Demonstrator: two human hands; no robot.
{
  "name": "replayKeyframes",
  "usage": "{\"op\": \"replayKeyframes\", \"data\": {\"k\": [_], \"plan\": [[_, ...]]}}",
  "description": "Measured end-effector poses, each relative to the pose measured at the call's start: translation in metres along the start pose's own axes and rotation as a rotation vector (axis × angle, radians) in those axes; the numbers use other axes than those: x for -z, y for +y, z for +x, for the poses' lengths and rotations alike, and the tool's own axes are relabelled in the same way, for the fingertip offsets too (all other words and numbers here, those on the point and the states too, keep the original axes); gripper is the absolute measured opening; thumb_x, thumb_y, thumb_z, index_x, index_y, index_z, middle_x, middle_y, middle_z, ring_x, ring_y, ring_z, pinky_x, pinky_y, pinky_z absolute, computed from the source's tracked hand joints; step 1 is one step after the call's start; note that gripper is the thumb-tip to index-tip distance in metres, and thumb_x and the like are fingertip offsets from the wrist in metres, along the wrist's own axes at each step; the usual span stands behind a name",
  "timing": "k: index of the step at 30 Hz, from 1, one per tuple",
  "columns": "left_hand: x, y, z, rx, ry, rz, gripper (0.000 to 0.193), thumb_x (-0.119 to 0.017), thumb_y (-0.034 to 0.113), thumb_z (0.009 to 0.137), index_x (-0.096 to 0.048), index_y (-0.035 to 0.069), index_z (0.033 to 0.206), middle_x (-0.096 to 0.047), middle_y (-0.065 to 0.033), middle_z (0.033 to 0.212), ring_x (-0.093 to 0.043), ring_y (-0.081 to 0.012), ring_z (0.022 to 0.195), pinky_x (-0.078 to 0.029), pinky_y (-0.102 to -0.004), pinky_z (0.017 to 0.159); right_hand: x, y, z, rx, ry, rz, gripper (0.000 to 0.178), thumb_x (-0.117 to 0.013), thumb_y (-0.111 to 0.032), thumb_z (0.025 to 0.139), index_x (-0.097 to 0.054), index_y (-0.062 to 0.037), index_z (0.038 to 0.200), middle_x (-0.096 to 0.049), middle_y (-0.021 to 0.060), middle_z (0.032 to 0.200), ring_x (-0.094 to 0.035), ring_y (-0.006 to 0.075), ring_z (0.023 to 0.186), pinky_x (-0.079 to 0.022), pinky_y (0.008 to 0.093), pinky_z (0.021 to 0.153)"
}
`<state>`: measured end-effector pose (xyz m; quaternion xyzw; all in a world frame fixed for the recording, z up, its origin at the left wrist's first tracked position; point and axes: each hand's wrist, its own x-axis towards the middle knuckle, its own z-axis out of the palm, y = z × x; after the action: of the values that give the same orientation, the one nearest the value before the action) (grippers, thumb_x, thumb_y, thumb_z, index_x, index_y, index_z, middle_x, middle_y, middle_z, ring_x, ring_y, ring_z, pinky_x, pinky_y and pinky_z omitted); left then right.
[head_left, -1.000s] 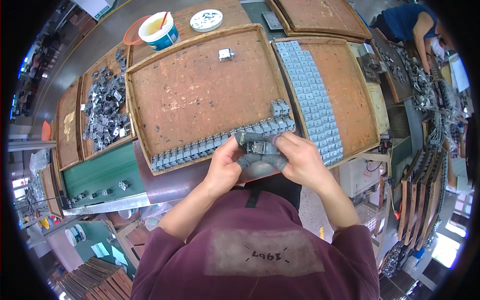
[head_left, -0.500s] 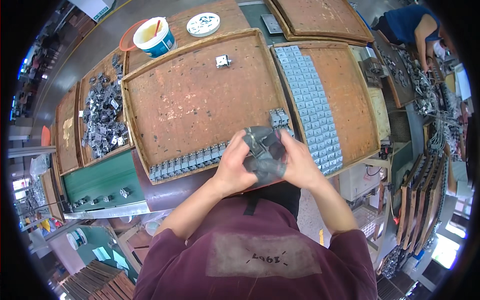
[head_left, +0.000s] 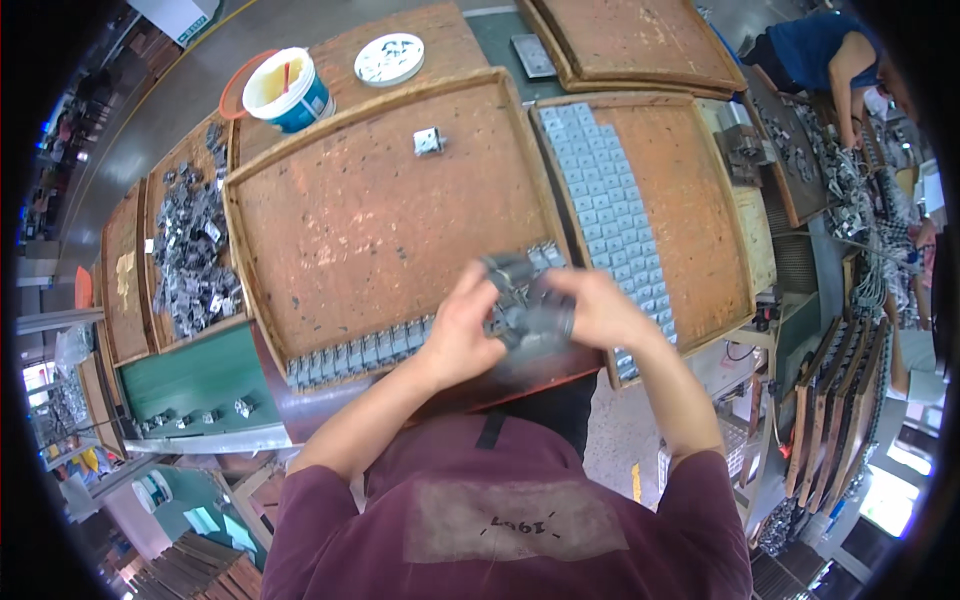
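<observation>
My left hand (head_left: pixel 457 335) and my right hand (head_left: pixel 612 318) are both closed around a dark grey object (head_left: pixel 525 315), smeared by motion, above the near right corner of a shallow wooden tray (head_left: pixel 395 235). The object's kind and the fingertips are hard to make out. Along the tray's near edge stands a row of small grey metal housings (head_left: pixel 362 355), its right end hidden behind my left hand. A few more housings (head_left: pixel 545 252) show just beyond my fingers. One housing (head_left: pixel 428 142) lies alone near the tray's far side.
To the right, a second tray (head_left: pixel 690 200) holds rows of blue-grey blocks (head_left: pixel 610 200). Loose metal parts (head_left: pixel 195 250) are heaped at left. A bucket (head_left: pixel 300 100) and white lid (head_left: pixel 390 60) stand beyond. Another person (head_left: pixel 825 60) bends over a bench at far right.
The view has shifted a little, moving the trays leftward in the picture. Both hands still hold the dark grey object; my right hand has turned slightly around it.
</observation>
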<state>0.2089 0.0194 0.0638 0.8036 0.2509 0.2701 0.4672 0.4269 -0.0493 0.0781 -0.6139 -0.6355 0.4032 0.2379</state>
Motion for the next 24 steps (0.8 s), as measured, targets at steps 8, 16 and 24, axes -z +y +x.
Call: {"op": "replayKeyframes", "data": {"k": [8,16,24], "plan": [[-0.020,-0.074,0.036,0.353,-0.213,0.112,0.050,-0.067,-0.003,0.073,-0.063,0.003,0.123,-0.050,-0.0177,0.110,-0.054,-0.0343,0.106,-0.048,-0.0380,0.090,0.112,0.203,0.109,-0.498,0.767,0.113,0.029,-0.065,-0.019,0.092,-0.068,-0.0006,0.114,-0.071,0.0102,0.094,-0.063,0.0170,0.083,-0.050,0.0323,0.073],[-0.037,-0.074,0.045,0.468,-0.350,-0.007,0.045,-0.066,-0.002,0.075,-0.058,0.001,0.119,-0.047,-0.0212,0.112,-0.054,-0.0347,0.106,-0.048,-0.0415,0.091,0.130,0.230,0.144,-0.594,0.651,0.034,0.038,-0.070,-0.035,0.083,-0.074,-0.0099,0.110,-0.073,0.0180,0.107,-0.069,0.0361,0.101,-0.051,0.0402,0.089],[0.058,-0.090,0.104,0.125,0.161,0.774,0.052,-0.068,0.003,0.076,-0.058,0.008,0.126,-0.053,-0.0159,0.128,-0.052,-0.0361,0.115,-0.048,-0.0448,0.096,0.120,0.143,0.128,-0.340,0.899,0.709,0.028,-0.062,-0.010,0.092,-0.060,-0.0017,0.119,-0.066,0.0098,0.097,-0.064,0.0204,0.083,-0.051,0.0327,0.069]]}}
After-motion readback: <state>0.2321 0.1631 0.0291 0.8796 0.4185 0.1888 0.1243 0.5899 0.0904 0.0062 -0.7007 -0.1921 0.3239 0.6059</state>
